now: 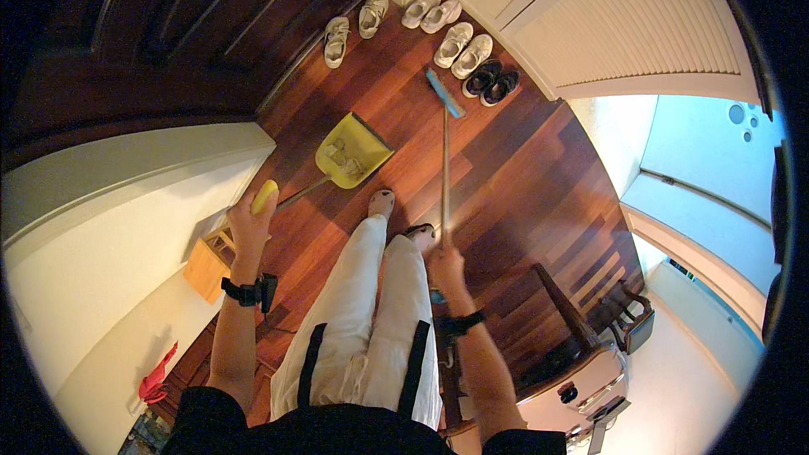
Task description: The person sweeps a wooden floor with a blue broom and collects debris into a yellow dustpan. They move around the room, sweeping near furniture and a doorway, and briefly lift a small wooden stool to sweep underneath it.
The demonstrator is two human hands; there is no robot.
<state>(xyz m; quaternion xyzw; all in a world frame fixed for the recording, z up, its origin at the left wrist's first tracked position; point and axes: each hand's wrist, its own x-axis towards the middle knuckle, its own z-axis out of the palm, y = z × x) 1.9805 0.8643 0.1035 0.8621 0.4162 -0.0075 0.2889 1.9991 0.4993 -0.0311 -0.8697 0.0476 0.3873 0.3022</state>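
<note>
My left hand (pixel 249 220) is closed around the yellow-topped handle of a long-handled dustpan. The yellow dustpan (pixel 354 150) rests on the wooden floor ahead of my feet, its mouth facing the upper right, with pale crumpled bits inside. In my right hand (pixel 446 268) is the pole of a broom (pixel 445 170), whose blue head (pixel 445 93) touches the floor beside a pair of dark shoes (pixel 490 83). The broom head and the dustpan are apart.
Several pairs of light shoes (pixel 454 44) line the door and the louvered closet door (pixel 632 25). A wooden box (pixel 212 265) stands by the left wall. At the lower right are a table (pixel 562 398) with small items and a chair (pixel 638 328).
</note>
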